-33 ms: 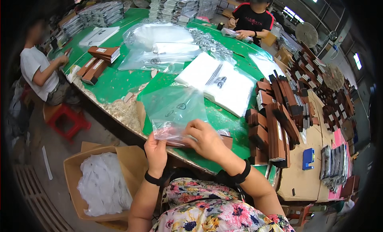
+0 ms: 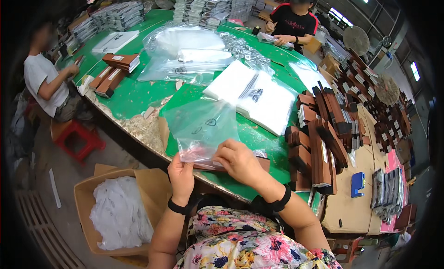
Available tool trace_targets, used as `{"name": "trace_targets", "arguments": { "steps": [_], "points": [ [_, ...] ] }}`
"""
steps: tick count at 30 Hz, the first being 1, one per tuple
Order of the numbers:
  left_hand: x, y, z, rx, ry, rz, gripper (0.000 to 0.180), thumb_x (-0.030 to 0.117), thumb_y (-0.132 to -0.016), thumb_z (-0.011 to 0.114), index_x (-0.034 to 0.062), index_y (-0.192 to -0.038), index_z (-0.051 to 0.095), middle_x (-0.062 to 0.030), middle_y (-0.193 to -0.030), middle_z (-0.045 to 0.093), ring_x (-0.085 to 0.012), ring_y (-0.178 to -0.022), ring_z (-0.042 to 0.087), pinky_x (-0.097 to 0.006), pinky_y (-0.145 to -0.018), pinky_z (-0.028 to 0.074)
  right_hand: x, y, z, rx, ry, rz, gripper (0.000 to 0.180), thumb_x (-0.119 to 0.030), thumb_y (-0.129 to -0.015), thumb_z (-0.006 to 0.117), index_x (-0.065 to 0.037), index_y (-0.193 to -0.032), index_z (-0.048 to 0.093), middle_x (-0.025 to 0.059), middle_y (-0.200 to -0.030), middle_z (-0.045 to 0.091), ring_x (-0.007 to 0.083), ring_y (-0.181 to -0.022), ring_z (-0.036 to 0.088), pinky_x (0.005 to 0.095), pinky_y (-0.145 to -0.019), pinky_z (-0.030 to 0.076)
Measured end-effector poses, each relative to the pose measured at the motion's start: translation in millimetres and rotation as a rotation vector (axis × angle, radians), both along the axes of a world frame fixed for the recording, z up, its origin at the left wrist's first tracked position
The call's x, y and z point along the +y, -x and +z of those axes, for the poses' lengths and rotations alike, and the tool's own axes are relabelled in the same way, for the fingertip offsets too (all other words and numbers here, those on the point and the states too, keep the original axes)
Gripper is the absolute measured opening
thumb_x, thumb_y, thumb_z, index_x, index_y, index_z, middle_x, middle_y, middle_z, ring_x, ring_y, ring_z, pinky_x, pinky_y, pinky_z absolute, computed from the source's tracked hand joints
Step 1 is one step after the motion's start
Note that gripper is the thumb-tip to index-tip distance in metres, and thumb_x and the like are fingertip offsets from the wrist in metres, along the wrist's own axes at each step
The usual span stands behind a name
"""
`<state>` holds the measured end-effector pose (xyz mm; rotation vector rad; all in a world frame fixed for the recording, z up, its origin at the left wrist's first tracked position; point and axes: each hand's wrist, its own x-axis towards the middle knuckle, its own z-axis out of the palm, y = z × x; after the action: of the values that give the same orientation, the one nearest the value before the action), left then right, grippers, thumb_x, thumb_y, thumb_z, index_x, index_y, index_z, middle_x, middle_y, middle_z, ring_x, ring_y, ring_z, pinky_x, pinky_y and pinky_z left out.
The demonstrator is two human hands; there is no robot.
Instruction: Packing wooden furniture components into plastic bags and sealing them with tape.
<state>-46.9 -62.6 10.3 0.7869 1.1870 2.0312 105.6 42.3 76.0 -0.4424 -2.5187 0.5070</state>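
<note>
A clear plastic bag (image 2: 201,118) with small dark printed marks lies at the table's near edge, its mouth end toward me. My left hand (image 2: 181,178) pinches the bag's near left corner between thumb and fingers. At the bag's near right side is my right hand (image 2: 238,161), its thumb and fingertips pressed together on the plastic. Something pinkish shows through the film between the hands. Beneath the bag and my right hand lies a long reddish-brown piece (image 2: 262,164), mostly hidden.
Flat clear bags (image 2: 268,107) are stacked beyond my hands on the green table (image 2: 143,90). Brown bar-like pieces (image 2: 319,148) are piled right. A cardboard box (image 2: 83,199) of plastic stands lower left. Two people work at the far right and left. A blue tape dispenser (image 2: 357,183) sits right.
My right hand has shifted very slightly to the right, its fingertips drawn closer together. My left hand stays on the bag's corner.
</note>
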Motion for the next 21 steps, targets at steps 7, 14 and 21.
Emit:
{"name": "trace_targets", "arguments": {
  "steps": [7,14,21],
  "points": [
    [-2,7,-8,0.049,0.039,0.024,0.018,0.011,-0.101,0.057,-0.0019,-0.112,0.064,-0.0060,-0.101,0.070,-0.0092,-0.083,0.063,-0.025,-0.073,0.052,-8,6,4,0.388,0.204,-0.205,0.015,-0.008,-0.091,0.065,-0.002,-0.100,0.055,0.0174,-0.088,0.063,0.0377,-0.075,0.063,0.0446,-0.064,0.050],
    [-5,4,28,-0.570,-0.012,-0.092,0.013,0.015,-0.101,0.055,0.0024,-0.105,0.058,0.0000,-0.081,0.061,-0.0072,-0.068,0.054,-0.020,-0.057,0.039,10,4,9,0.359,-0.192,-0.179,0.026,-0.018,-0.088,0.072,-0.004,-0.100,0.054,0.0104,-0.076,0.061,0.0298,-0.062,0.062,0.0383,-0.052,0.049],
    [-24,15,27,0.351,0.021,0.052,0.024,0.012,-0.090,0.071,0.0063,-0.106,0.055,0.0056,-0.073,0.050,-0.0071,-0.063,0.048,-0.023,-0.056,0.038,32,-22,18,0.047,-0.426,-0.137,0.026,-0.022,-0.082,0.073,-0.006,-0.093,0.056,0.0106,-0.082,0.056,0.0262,-0.069,0.062,0.0382,-0.052,0.048]
  ]
}}
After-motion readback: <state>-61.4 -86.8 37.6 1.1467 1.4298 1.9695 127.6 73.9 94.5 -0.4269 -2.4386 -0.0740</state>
